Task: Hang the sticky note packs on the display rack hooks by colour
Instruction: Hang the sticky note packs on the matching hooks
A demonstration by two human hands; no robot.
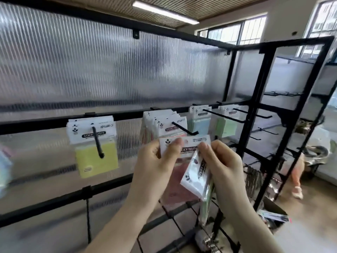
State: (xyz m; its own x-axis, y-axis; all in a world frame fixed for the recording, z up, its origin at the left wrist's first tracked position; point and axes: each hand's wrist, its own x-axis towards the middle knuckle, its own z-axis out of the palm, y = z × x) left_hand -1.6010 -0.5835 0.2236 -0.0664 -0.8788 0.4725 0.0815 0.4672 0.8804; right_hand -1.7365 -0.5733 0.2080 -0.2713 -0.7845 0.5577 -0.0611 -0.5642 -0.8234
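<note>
My left hand (155, 167) pinches the white header of a pink sticky note pack (179, 181), held flat just below the pink packs' hook (185, 129). My right hand (221, 167) grips a tilted bundle of packs (196, 178), with a green pack hanging from it. On the rack rail (54, 119) hang yellow packs (95, 147) at the left, several pink packs (164, 125) in the middle, blue packs (199, 121) and green packs (227, 123) to the right. Each group hangs on its own black hook.
A second black rack frame (269, 106) with bare hooks stands at the right. Lower rails and hooks (182, 212) sit under my hands. A person's leg in orange (297, 172) and a cardboard box (275, 214) are on the floor at the right. Pale packs (4, 167) show at the far left edge.
</note>
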